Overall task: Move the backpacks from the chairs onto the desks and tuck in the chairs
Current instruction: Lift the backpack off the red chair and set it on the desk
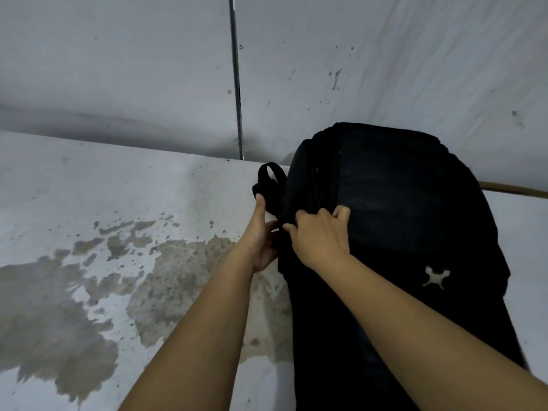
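Note:
A black backpack (pixel 394 221) with a small white emblem lies on the worn white desk (pixel 103 232), its top against the back wall. My left hand (pixel 262 238) grips the bag's left edge, thumb up against a black strap loop (pixel 268 182). My right hand (pixel 318 235) presses on the bag's front panel, fingers curled over the same left edge. The two hands nearly touch. No chair is in view.
The desk's paint is peeled in large brown patches at the left and centre. A grey panelled wall (pixel 118 69) with a vertical metal strip (pixel 236 78) stands right behind the desk. A thin brown edge (pixel 513 191) shows to the right of the bag.

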